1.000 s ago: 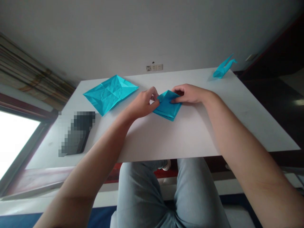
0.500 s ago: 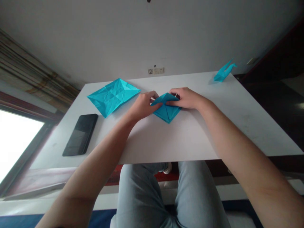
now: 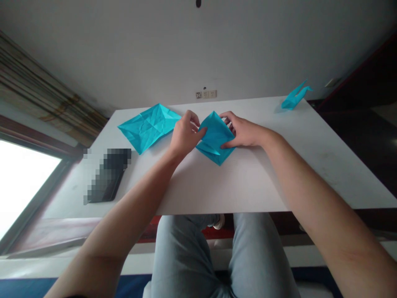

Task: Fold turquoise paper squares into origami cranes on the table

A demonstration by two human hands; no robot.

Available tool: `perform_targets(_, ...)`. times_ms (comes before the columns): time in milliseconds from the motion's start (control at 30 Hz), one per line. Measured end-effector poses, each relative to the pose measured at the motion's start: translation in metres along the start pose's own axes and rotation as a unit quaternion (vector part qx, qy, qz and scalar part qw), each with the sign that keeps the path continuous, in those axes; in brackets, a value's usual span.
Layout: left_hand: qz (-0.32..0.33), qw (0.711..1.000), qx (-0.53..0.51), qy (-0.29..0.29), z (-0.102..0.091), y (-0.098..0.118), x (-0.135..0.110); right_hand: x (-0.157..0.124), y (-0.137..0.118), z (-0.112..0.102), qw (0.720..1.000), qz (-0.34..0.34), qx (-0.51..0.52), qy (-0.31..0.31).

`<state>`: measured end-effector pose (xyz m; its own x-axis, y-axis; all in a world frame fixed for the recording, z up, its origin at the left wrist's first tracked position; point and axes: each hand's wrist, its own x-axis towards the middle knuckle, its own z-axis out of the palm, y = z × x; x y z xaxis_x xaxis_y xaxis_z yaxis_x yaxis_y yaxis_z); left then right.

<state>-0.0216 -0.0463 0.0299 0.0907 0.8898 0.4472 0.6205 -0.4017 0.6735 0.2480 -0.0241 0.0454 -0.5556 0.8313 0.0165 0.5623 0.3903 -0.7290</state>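
Observation:
A folded piece of blue origami paper (image 3: 215,131) lies near the middle of the white table, its upper layer lifted into a diamond-like flap. My left hand (image 3: 187,131) pinches the flap's left edge between thumb and fingers. On the other side, my right hand (image 3: 240,130) grips the paper's right edge, thumb on top and fingers curled behind. Below the flap, the lower corner of the paper points toward me.
A creased, opened-out blue sheet (image 3: 150,126) lies at the left. In front of it is a dark phone (image 3: 110,176), partly pixelated. A blue paper crane (image 3: 294,99) stands at the far right of the table (image 3: 223,190). Wall sockets (image 3: 205,94) sit behind.
The paper's upper flap has been raised and spread, so its top corner reaches higher. My left hand has turned more upright and shifted slightly left; my right hand stays at the right edge.

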Motion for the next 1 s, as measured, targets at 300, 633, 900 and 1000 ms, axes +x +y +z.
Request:
perform_targets(300,0.087,0.993,-0.004,-0.077,0.005,-0.002,-0.005,-0.002,-0.003,0.007,0.992,-0.094,-0.060,0.057)
perform_targets(633,0.135,0.985,-0.005,-0.111,0.004,-0.003,-0.004,-0.006,-0.012,0.002,0.986,-0.108,-0.124,0.034)
perform_targets(900,0.069,0.993,-0.027,-0.097,-0.001,-0.001,-0.002,-0.006,-0.005,0.000,0.989,-0.073,-0.130,0.019)
perform_targets(1000,0.008,0.994,-0.074,-0.077,0.002,0.000,-0.002,-0.006,-0.006,0.001,0.989,-0.060,-0.135,0.009)
